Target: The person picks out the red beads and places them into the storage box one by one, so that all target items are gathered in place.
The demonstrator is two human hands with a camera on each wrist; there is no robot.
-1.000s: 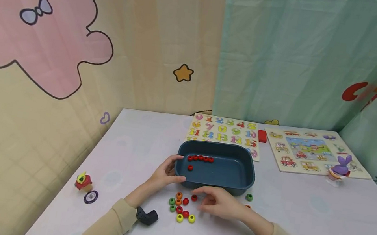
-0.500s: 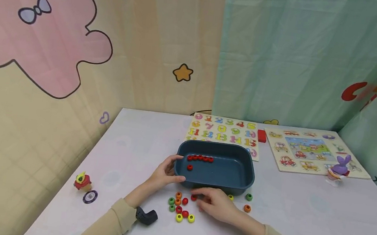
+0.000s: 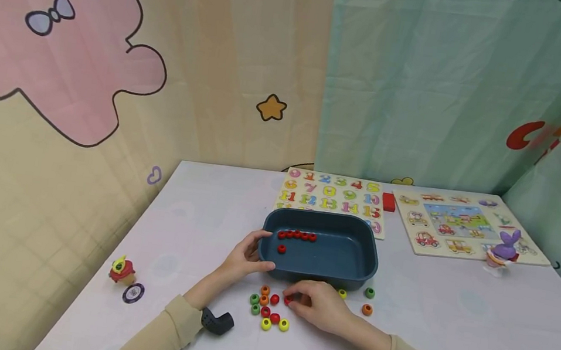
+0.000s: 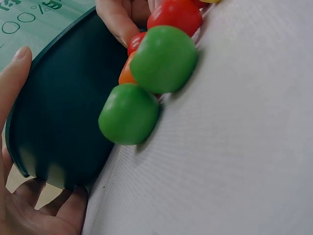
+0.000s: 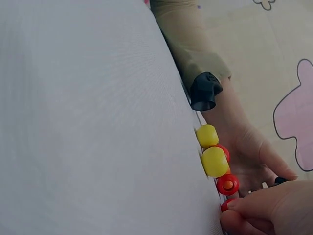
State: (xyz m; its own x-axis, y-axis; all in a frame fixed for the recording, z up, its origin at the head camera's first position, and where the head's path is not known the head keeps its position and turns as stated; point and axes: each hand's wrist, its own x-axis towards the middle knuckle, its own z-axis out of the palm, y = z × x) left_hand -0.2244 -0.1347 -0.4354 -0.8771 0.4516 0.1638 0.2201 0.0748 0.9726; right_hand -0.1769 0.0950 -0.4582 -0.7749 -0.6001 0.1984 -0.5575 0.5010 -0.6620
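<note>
A dark blue tray (image 3: 341,260) stands mid-table, and my left hand (image 3: 245,256) grips its left end, thumb toward the near side. Inside the tray lie a row of red beads (image 3: 297,235) and one separate red bead (image 3: 282,249). In front of it, my right hand (image 3: 319,305) pinches a red bead (image 5: 226,204) between thumb and index finger, low over the table. To the left of these fingertips cluster loose beads: red (image 3: 275,299), orange (image 3: 264,300), green (image 3: 255,299) and yellow (image 3: 284,325). The left wrist view shows two green beads (image 4: 164,58) up close.
Right of the right hand lie a green bead (image 3: 369,292), an orange bead (image 3: 367,310) and a yellow bead (image 3: 342,294). Behind the tray are a number board (image 3: 331,190), a red block (image 3: 388,201) and a picture puzzle (image 3: 460,222). Small toys (image 3: 123,270) sit at the left.
My right hand has shifted slightly left and toward me, and its thumb and index finger have come together on a red bead. My left hand keeps its hold on the tray.
</note>
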